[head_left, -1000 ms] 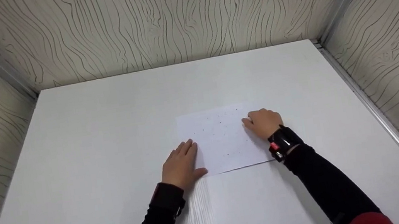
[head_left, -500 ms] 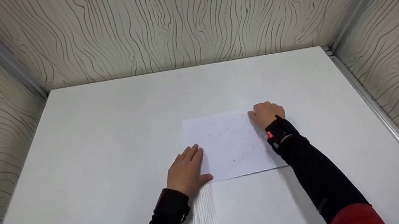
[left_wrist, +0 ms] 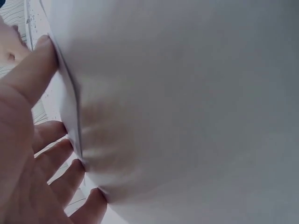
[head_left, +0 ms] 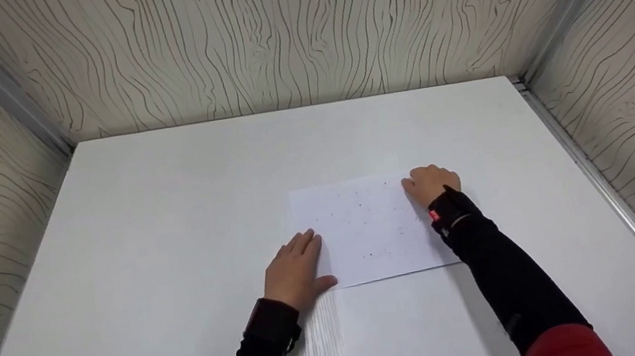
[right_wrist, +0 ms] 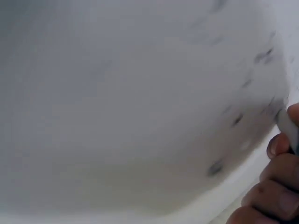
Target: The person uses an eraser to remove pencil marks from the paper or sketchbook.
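Observation:
A white sheet of paper (head_left: 355,222) lies on the white table, sprinkled with small dark crumbs (right_wrist: 237,120). At its near left side, my left hand (head_left: 292,274) rests with fingers stretched out and thumb spread onto the near edge. The left wrist view has those fingertips (left_wrist: 77,165) pressing along the paper's edge. Over the far right part of the sheet, my right hand (head_left: 431,183) is curled. It pinches a small whitish eraser (right_wrist: 288,127) with a dark smudged tip, which meets the paper in the right wrist view. The head view hides the eraser inside the hand.
The white table (head_left: 175,223) stretches out around the sheet on all sides. Wood-grain patterned panels (head_left: 279,34) stand along the back and both sides. A metal rail (head_left: 625,203) runs down the right edge of the table.
My right hand has shifted toward the far right part of the sheet, then slightly right and back. My left hand stays put on the paper. The head view has shifted slightly.

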A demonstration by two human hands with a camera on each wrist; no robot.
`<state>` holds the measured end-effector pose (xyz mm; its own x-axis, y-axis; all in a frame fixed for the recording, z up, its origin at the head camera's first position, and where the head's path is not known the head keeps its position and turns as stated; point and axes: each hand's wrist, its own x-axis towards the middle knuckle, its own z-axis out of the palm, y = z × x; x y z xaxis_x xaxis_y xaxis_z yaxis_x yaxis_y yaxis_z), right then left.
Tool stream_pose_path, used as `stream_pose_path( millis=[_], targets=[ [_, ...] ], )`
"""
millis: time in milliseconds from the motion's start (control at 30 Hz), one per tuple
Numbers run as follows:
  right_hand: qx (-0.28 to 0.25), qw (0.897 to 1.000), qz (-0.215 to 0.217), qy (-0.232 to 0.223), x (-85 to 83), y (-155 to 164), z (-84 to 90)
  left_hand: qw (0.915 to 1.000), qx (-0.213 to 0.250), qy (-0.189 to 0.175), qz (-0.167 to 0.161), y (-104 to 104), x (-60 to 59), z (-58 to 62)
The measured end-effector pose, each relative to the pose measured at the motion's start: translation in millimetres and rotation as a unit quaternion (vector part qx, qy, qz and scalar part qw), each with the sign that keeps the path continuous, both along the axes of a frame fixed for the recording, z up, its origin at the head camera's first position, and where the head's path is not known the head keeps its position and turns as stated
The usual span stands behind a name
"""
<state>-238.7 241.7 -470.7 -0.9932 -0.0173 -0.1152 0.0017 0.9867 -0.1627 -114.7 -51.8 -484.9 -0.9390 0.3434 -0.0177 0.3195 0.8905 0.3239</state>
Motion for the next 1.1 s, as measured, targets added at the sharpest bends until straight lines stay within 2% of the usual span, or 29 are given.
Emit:
stream_pose_path(
  millis=[367,600,800,933,1100],
  targets=[
    [-0.05,0.999,0.008,0.018,15.5,31.8,35.9,1.0,-0.004,-0.003,0.002,2.0,-2.2,-4.0],
    [-0.092,0.994,-0.02,0.05,27.6,62.2,44.1,0.9999,0.006,-0.011,0.005,-3.9,-2.3,-1.2],
    [-0.138,0.987,-0.061,0.05,34.5,92.9,36.3,0.9996,0.008,-0.018,0.02,-13.6,-4.2,-0.3],
    [-0.159,0.983,-0.092,0.016,39.4,107.9,22.2,0.9995,0.009,-0.02,0.023,-18.1,-3.3,0.1],
    [-0.166,0.98,-0.106,-0.019,44.2,116.4,3.5,0.9995,0.017,-0.02,0.02,-19.3,-2.7,1.2]
  ],
)
